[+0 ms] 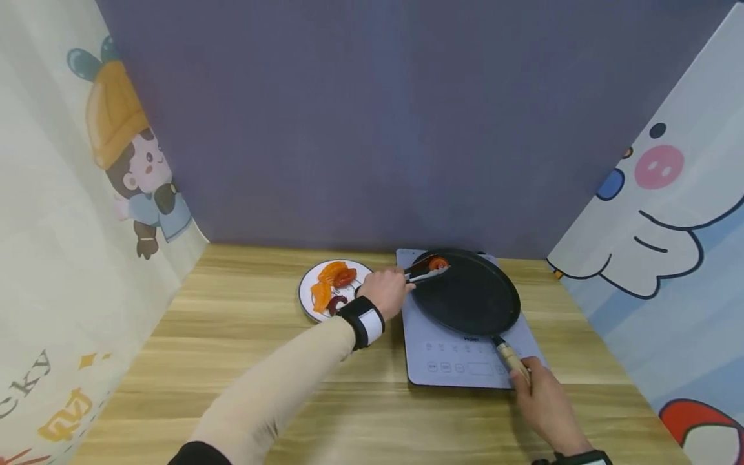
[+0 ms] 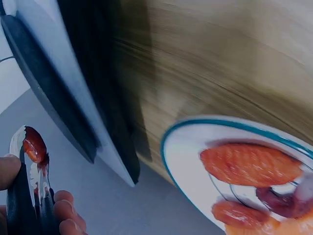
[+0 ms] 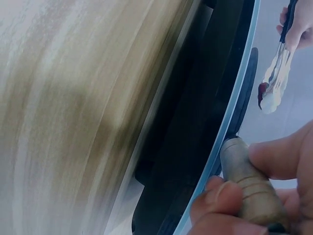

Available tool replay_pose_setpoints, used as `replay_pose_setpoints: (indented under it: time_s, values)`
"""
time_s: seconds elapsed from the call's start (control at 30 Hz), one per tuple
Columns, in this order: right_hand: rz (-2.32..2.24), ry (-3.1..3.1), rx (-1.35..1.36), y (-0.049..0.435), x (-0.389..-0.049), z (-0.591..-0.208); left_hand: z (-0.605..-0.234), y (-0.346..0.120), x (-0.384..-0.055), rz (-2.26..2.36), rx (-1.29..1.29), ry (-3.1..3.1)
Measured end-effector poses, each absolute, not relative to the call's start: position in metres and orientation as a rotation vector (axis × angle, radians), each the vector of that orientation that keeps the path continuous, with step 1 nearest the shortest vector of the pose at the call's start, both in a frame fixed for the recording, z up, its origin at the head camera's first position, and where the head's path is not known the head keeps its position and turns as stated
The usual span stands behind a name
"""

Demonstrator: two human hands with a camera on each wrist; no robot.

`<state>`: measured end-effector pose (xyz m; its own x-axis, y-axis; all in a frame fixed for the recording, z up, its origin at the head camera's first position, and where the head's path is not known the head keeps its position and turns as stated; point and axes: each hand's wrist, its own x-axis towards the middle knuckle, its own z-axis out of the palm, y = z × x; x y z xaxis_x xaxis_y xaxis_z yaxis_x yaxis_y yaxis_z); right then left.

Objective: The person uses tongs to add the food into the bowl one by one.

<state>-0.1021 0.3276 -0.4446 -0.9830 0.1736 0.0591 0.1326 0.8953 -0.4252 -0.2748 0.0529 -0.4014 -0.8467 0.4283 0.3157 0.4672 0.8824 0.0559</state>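
Note:
My left hand [image 1: 385, 292] grips metal tongs with dark handles [image 2: 22, 198]. A small, glossy reddish-brown piece of food [image 2: 35, 145] sits between the tongs' tips, over the left far part of the black flat pan [image 1: 473, 297]. With my right hand [image 1: 546, 403] I hold the pan's wooden handle [image 3: 252, 183], thumb on one side and curled fingers on the other. Left of the pan, partly behind my left wrist, is a white plate with a dark rim [image 1: 307, 303]. Orange-red food slices [image 2: 249, 164] and a dark purple curled piece [image 2: 281, 201] lie on that plate.
Beneath the pan is a light grey induction cooker [image 1: 418, 349] with touch markings along its near side. It rests on a wood-grain table [image 1: 232, 310]. A dark grey panel [image 1: 372, 129] stands along the back, with cartoon-printed curtains [image 1: 46, 194] at both sides.

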Motion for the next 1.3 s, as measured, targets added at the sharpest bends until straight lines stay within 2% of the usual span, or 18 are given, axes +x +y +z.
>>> replay_pose_setpoints:
  time_s: [0.5,0.73,1.3]
  values:
    - [0.627,-2.951,-0.240,0.327,-0.102,-0.446,-0.397,0.091,-0.285,-0.147,-0.695,-2.822]
    - [0.646,-2.987,-0.360,0.323,-0.105,-0.445,-0.405,0.107,-0.296,-0.118,-0.686,-2.802]
    - [0.634,-2.977,-0.356,0.325,-0.104,-0.445,-0.415,0.124,-0.313,-0.178,-0.640,-2.820]
